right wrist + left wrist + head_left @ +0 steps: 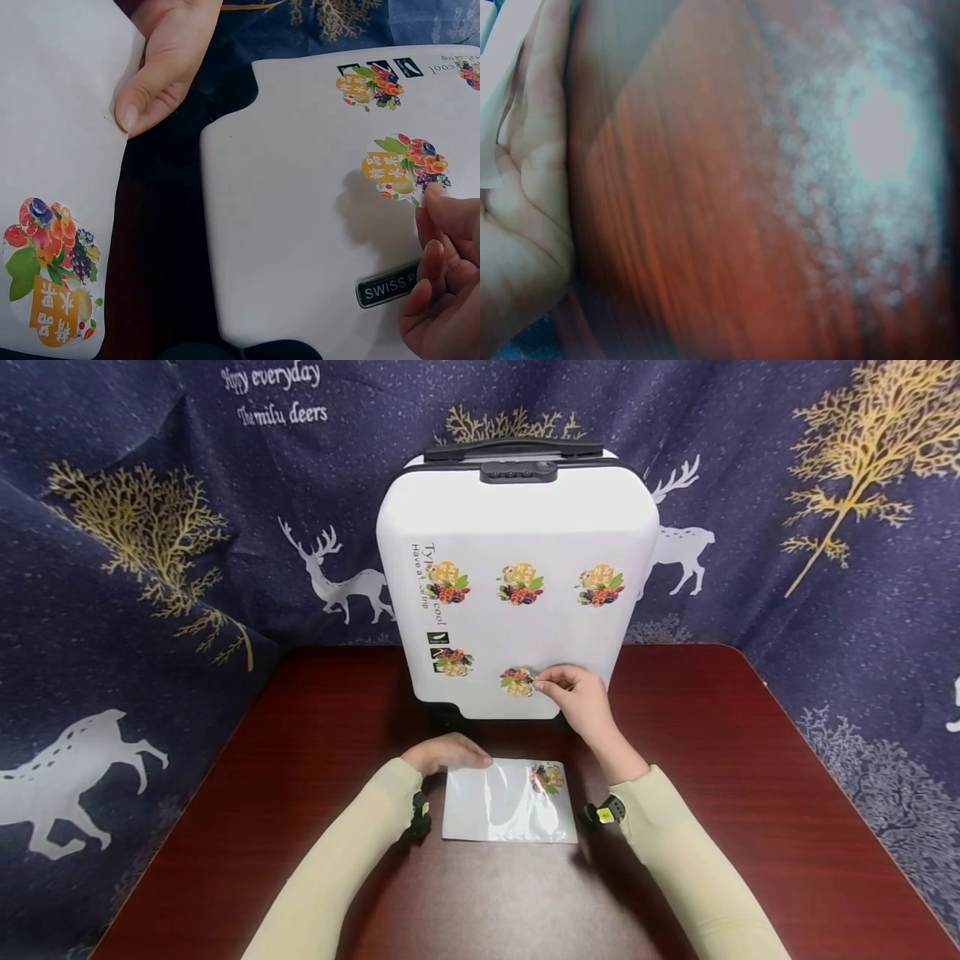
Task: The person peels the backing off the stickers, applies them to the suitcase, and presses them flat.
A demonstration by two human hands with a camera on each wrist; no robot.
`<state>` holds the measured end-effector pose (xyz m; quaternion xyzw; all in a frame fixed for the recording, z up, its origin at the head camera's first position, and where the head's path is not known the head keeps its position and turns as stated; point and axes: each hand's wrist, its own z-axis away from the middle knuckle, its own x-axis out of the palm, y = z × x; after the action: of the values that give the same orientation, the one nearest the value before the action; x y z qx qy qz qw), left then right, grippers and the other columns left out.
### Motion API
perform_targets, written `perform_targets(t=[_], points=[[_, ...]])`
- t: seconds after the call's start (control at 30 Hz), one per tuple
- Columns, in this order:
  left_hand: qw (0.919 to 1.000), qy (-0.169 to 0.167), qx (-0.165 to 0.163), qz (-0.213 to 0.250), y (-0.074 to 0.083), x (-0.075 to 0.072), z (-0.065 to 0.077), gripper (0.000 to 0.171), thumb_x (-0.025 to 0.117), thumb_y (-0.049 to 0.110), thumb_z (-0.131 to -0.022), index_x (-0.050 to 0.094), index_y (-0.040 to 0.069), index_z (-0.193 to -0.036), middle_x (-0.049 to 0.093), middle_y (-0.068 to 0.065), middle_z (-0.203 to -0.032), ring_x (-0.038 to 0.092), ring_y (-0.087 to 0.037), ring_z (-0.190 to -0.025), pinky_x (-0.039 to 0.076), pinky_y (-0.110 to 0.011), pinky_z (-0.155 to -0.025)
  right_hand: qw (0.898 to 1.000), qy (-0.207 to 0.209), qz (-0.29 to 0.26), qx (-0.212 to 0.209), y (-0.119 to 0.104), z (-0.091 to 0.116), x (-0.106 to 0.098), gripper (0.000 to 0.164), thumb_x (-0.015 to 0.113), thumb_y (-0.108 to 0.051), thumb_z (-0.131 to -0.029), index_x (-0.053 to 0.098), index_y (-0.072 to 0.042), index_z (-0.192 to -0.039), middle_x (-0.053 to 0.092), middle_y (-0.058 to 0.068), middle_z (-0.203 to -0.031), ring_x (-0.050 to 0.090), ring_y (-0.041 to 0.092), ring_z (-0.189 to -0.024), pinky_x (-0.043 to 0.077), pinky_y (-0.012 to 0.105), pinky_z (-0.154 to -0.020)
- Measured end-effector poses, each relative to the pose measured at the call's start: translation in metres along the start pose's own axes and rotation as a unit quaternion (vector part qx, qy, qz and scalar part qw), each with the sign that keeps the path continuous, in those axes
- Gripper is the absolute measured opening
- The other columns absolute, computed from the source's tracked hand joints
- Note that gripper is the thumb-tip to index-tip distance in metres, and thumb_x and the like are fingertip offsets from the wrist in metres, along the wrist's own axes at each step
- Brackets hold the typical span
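Observation:
My right hand (579, 697) pinches a round fruit sticker (516, 682) by its edge, between thumb and index finger, in front of the lower part of a white suitcase (517, 506). In the right wrist view this sticker (401, 169) casts a shadow on the suitcase; full contact cannot be told. My left hand (447, 753) holds the white sticker sheet (487, 814) at its far left corner, thumb on top and fingers underneath. One fruit sticker (52, 270) remains on the sheet. Three stickers sit in a row higher on the suitcase, and another (455, 662) lies lower left.
The suitcase stands upright on a dark red wooden table (322, 693), with a black handle (513, 449) and combination lock (517, 472) on top. A "SWISS" badge (386, 285) shows near the right hand. Behind hangs a blue cloth (315, 468) with deer and trees.

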<state>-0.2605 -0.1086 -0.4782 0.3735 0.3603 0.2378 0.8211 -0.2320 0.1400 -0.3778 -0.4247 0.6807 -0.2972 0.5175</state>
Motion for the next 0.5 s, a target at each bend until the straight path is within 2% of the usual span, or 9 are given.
perform_targets(t=[0.2,0.5], points=[[1.0,0.002,0.0,-0.003,0.0007,0.0004,0.0006,0.037,0.07,0.023,-0.096,0.072,-0.002,-0.122,0.074,-0.016,-0.119,0.068,-0.016,-0.096,0.058,-0.035,-0.091,1.0,0.011,0.001,0.001,-0.0015,0.0,0.0004,0.019,0.074,-0.017,-0.094,0.077,0.0,-0.099,0.074,0.019,-0.091,0.053,0.012,-0.073,0.043,0.022,-0.068],[1.0,-0.001,0.002,0.0,-0.0012,0.0008,-0.0009,0.037,0.069,0.023,-0.097,0.071,-0.002,-0.123,0.074,-0.017,-0.119,0.068,-0.015,-0.096,0.058,-0.033,-0.091,1.0,0.024,0.001,0.012,-0.0048,-0.0037,0.0038,0.019,0.073,-0.019,-0.095,0.079,-0.002,-0.101,0.078,0.019,-0.101,0.058,0.01,-0.08,0.048,0.026,-0.076]])
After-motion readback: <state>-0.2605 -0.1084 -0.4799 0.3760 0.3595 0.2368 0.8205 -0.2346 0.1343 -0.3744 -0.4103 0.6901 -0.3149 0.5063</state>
